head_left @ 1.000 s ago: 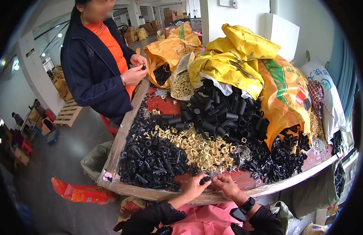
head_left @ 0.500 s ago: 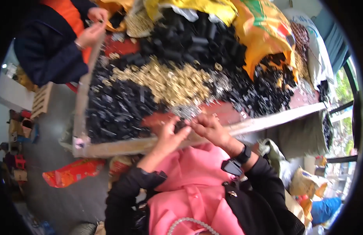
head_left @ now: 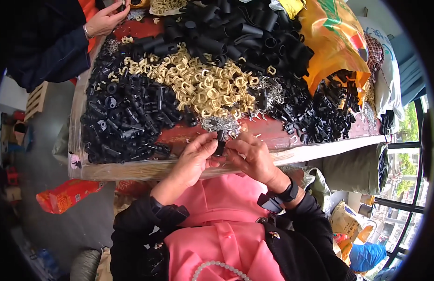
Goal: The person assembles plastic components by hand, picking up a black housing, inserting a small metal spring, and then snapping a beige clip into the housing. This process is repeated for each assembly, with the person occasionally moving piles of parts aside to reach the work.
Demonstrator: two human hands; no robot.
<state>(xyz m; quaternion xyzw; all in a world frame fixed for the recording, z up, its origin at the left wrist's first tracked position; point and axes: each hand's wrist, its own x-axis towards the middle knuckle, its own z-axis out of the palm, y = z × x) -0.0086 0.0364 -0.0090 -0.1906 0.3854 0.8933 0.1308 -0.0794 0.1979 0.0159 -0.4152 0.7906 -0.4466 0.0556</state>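
Observation:
My left hand [head_left: 194, 157] and my right hand [head_left: 252, 157] meet just in front of the table's near edge [head_left: 146, 169]. Between their fingertips they pinch one small black plastic part [head_left: 220, 142], held upright. Right beyond it lies a little heap of grey metal clips [head_left: 220, 124]. A big pile of black plastic fittings [head_left: 125, 117] sits to the left, and a mound of cream plastic rings [head_left: 205, 86] lies behind the clips. Black tubes [head_left: 240, 33] are stacked at the back. A black watch [head_left: 282, 196] is on my right wrist.
Another person in a dark jacket stands at the table's far left corner, hand [head_left: 104, 19] over the parts. A yellow-orange sack [head_left: 336, 40] slumps at the right. More black fittings [head_left: 327, 114] lie at the right end. An orange packet [head_left: 62, 196] lies on the floor.
The view has tilted down and closer to my hands. My hands have drawn back from the piles to the table's near edge, now pinching the black part between them.

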